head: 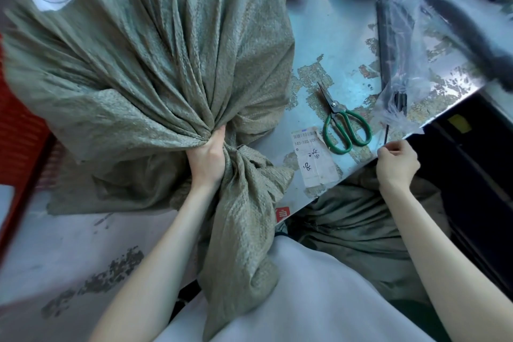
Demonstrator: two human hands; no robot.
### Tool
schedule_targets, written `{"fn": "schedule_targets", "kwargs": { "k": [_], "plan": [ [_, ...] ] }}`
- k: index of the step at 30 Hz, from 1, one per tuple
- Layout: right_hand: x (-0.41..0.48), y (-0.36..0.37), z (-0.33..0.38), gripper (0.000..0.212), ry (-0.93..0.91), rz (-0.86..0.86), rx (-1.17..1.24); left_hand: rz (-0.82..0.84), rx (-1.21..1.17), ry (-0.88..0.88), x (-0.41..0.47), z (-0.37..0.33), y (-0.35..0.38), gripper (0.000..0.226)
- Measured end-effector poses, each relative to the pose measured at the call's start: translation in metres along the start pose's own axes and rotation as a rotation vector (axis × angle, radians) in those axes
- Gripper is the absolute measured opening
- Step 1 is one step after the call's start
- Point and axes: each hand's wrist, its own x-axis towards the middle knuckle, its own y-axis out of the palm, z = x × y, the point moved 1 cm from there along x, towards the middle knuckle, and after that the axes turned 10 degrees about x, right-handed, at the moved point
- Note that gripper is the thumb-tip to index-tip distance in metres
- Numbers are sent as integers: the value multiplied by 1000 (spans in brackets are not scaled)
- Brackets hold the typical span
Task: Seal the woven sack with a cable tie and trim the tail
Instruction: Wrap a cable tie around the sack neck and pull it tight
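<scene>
at the table edge right hand (397, 161) pinches cable tie (386, 133); left hand (206, 158) clenches sack neck (222, 130).

Left hand (206, 158) fisted tight around the gathered sack neck (222, 144); right hand (397, 165), arm extended, pinches a black cable tie (386, 134) between fingers.

**Neck gathered, tie at my fingertips**

My left hand (206, 158) is clenched round the bunched neck of the grey-green woven sack (144, 64), which fills the upper left of the frame; its loose mouth hangs down toward the lower centre. At the right, my right hand (395, 162) pinches the end of a thin black cable tie (386, 134) sticking out of a clear plastic bag (416, 64). Green-handled scissors (342, 122) lie shut on the worn metal surface (333, 36), beside a paper label (315, 157).
</scene>
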Motion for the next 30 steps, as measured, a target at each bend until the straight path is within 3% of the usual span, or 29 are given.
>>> {"fn": "schedule_targets", "kwargs": {
  "k": [10,16,22,27,30],
  "plan": [
    [-17,8,9,29,-140,118,1,2,1,-8,-1,-1,-2,56],
    [-21,7,9,34,-323,189,4,5,-8,-16,-1,-1,-2,55],
    [5,4,12,22,-433,182,-63,20,-19,-27,-2,0,-3,59],
    [27,3,11,26,-453,204,-77,36,-16,-21,-1,-2,-4,64],
    [25,2,9,24,-583,171,-159,50,-7,-24,0,-1,-4,65]
  ]
}}
